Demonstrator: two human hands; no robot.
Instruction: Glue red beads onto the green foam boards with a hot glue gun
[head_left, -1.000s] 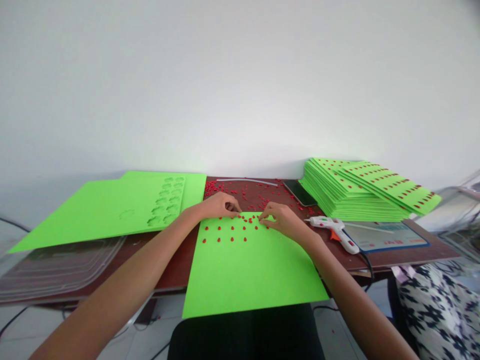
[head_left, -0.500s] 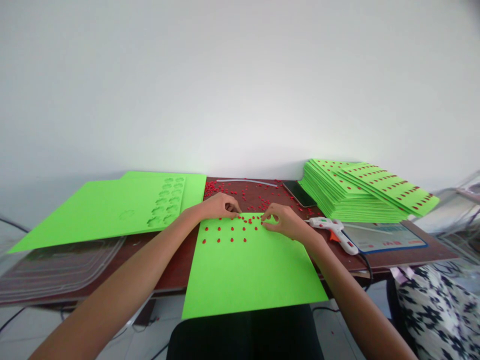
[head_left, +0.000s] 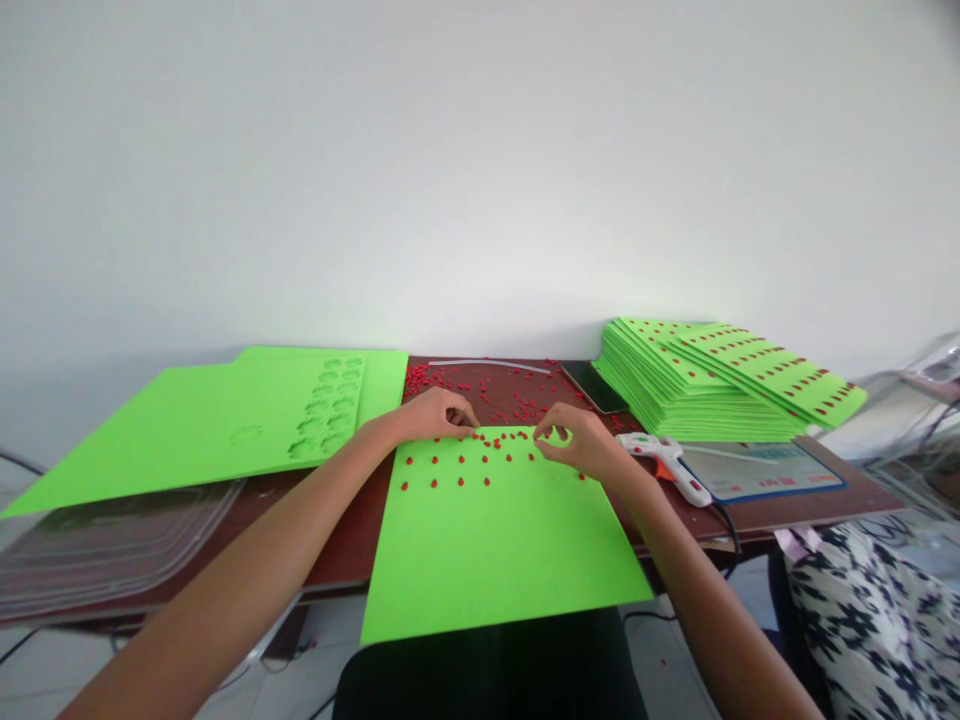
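A bright green sheet (head_left: 495, 560) lies over the table's front edge and my lap, with rows of small red pieces (head_left: 461, 482) on its far part. My left hand (head_left: 441, 413) rests at the sheet's far edge, thumb and fingers pinched beside a loose cluster of red pieces (head_left: 496, 443). To the right of that cluster, my right hand (head_left: 576, 438) is just over the sheet with thumb and index finger brought together. Whatever is between the fingertips of either hand is too small or hidden to make out.
More red bits (head_left: 420, 378) are scattered behind the sheet, near a clear glue stick (head_left: 487, 362) and a phone (head_left: 594, 387). A glue gun (head_left: 667, 468) lies right, before a stack of dotted green sheets (head_left: 690, 400). Large green sheets (head_left: 187, 420) overlie a plastic lid (head_left: 142, 540) at left.
My right hand has moved slightly right, off the end of the second row, where one more red piece now shows. My left hand stays at the far edge. The view has shifted slightly.
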